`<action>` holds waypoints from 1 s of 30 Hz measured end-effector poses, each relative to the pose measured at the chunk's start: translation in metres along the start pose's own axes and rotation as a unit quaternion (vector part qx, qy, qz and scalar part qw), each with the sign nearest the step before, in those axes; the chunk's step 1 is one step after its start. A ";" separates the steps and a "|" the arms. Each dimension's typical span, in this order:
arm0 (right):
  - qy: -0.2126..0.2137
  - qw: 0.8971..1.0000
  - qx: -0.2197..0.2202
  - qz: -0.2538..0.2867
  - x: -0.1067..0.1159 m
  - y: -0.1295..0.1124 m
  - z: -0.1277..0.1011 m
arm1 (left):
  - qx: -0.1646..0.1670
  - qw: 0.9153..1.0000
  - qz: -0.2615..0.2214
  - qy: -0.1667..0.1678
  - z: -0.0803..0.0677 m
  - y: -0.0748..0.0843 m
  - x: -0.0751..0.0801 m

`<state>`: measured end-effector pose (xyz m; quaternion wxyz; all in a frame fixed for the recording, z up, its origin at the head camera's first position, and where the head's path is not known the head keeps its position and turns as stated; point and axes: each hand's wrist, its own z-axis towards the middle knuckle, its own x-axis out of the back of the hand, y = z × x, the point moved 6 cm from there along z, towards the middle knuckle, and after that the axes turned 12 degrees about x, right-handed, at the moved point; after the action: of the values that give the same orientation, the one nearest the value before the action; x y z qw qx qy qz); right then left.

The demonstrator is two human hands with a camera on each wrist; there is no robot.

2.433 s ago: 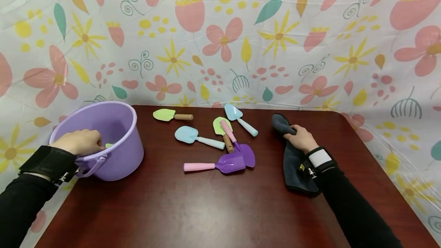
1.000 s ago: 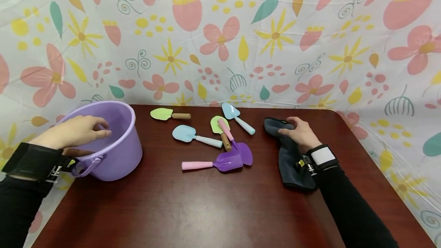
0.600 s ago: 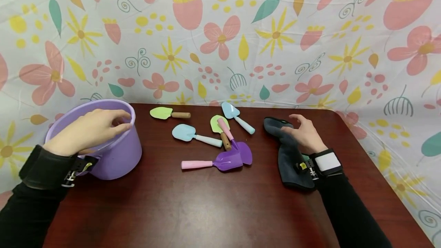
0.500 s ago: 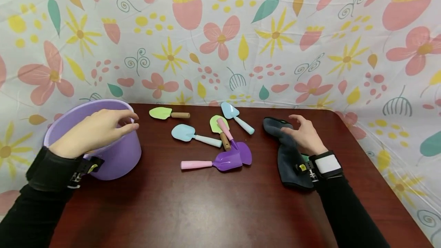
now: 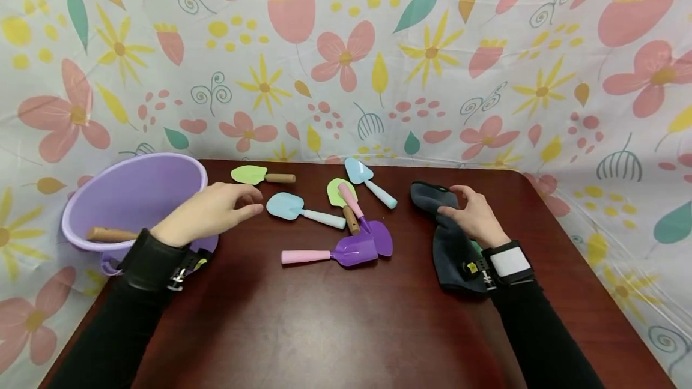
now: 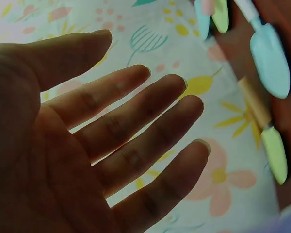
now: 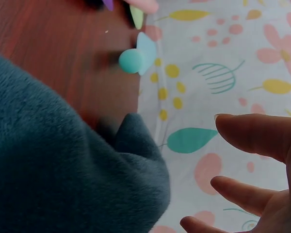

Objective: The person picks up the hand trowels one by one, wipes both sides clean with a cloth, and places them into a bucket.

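In the purple bucket [image 5: 135, 197] only a wooden handle [image 5: 110, 234] leaning against the near rim shows; the rest of that tool is hidden by the wall. The left wrist view is mostly a dim palm, with the blue trowel [image 6: 269, 58] and a green trowel [image 6: 274, 154] cut off at its right edge. The right wrist view is filled by blurred dark grey fleece, and just a rounded teal handle end [image 7: 131, 61] shows beyond it.

The left hand [image 5: 213, 214] hovers over the table just right of the bucket, palm down, fingers straight and a little spread, holding nothing; its fingertips point at the blue trowel [image 5: 294, 208] and stop just short of the blade. The right hand [image 5: 471, 215] lies on the far part of the dark grey cloth [image 5: 451, 251], well to the right of the bucket, fingers loosely bent; whether they pinch the fleece cannot be told.

The blue trowel is pale blue with a rounded blade and a lighter handle, lying flat with the blade toward the bucket. Beyond it, near the table's far edge, lies the green trowel [image 5: 254, 174] with a wooden handle. Further right of the bucket sit another green trowel [image 5: 340, 194], a pink-handled purple shovel [image 5: 364, 224] crossing it, a purple scoop [image 5: 335, 253] with a pink handle, and a second blue trowel [image 5: 367, 180].
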<state>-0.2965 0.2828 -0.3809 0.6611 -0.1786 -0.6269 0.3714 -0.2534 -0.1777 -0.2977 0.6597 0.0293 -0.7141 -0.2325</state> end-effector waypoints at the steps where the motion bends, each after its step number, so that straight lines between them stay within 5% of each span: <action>1: -0.003 1.000 -0.001 -0.002 0.000 0.001 0.001 | -0.001 1.000 -0.002 -0.006 0.005 0.000 -0.006; 9: -0.031 0.999 -0.005 -0.044 -0.007 0.012 0.013 | -0.001 0.998 -0.019 -0.058 0.033 0.005 -0.055; 20: -0.052 0.991 -0.039 -0.115 -0.022 0.037 0.027 | 0.004 0.993 0.015 -0.120 0.044 0.022 -0.122; 30: -0.123 0.977 -0.097 -0.143 -0.035 0.050 0.032 | 0.027 0.991 0.063 -0.113 0.043 0.035 -0.158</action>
<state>-0.3381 0.2835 -0.4356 0.6045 -0.1036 -0.7558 0.2294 -0.2651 -0.0791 -0.4320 0.5872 -0.0240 -0.7904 -0.1731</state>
